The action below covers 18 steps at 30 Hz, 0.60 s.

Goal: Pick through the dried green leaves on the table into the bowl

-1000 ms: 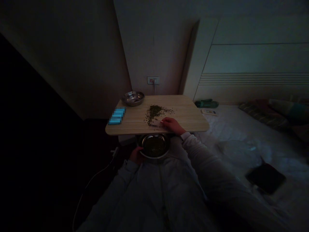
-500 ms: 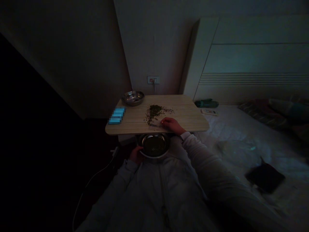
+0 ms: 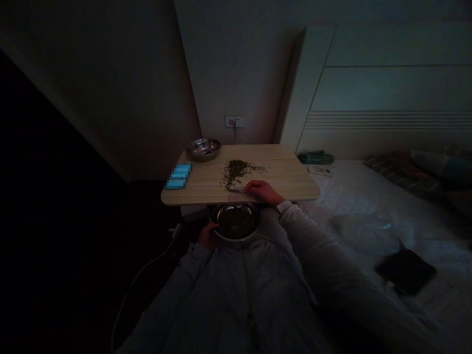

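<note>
My left hand (image 3: pixel 209 237) grips the left rim of a metal bowl (image 3: pixel 254 231), which sits at my lap just under the table's front edge. Some dark contents lie in the bowl, too dim to name. My right hand (image 3: pixel 261 190) rests low over the front of the wooden table (image 3: pixel 291 182), its fingers curled together. Whatever they may hold is hidden. Just beyond those fingertips, small green beans or seeds (image 3: pixel 236 170) lie in a loose heap, with stray ones trailing right and toward me.
A second metal bowl (image 3: pixel 204 149) stands at the table's back left corner, behind a phone-like blurred blue screen (image 3: pixel 179 177). On the bed to the right are a green bottle (image 3: pixel 316 157), a remote control (image 3: pixel 320 170), a clear plastic bag (image 3: pixel 363 231) and a dark flat object (image 3: pixel 405 271).
My right hand has shifted very slightly at the table's front edge. My left hand and the bowl are where they were.
</note>
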Each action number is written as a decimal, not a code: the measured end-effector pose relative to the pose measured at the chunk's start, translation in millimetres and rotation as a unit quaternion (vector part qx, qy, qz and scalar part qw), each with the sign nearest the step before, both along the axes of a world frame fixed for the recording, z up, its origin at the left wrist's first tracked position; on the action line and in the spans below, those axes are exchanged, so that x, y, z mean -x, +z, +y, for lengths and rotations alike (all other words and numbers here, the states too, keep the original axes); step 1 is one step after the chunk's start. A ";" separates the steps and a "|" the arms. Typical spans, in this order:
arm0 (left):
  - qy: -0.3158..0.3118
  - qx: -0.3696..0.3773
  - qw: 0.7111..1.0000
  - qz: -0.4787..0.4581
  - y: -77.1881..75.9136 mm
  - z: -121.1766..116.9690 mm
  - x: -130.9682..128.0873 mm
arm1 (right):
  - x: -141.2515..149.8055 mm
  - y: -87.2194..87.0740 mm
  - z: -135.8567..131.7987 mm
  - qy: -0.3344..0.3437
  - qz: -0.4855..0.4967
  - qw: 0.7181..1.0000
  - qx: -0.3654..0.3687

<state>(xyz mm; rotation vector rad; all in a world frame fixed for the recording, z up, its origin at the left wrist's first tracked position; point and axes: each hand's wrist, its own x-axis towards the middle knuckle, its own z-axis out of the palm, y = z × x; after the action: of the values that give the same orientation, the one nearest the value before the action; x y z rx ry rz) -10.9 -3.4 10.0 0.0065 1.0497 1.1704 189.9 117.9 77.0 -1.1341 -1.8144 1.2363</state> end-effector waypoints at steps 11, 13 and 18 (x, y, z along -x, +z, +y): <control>-0.076 -0.029 0.997 -0.016 13.6 -10.5 -20.5 | 2.9 -2.1 0.8 -0.068 -0.056 0.995 -0.052; -0.085 -0.027 0.996 -0.023 17.8 -11.1 -23.5 | 3.9 -3.2 1.2 -0.079 -0.081 0.991 -0.066; -0.071 0.001 0.997 -0.019 20.6 -5.6 -22.8 | 4.2 -3.6 3.2 -0.105 -0.094 0.986 -0.086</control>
<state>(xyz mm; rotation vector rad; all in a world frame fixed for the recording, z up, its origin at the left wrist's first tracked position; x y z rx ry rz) 12.0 -9.0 30.7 0.0570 1.0009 1.0374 185.7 121.1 73.5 -1.3390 -1.8426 0.8587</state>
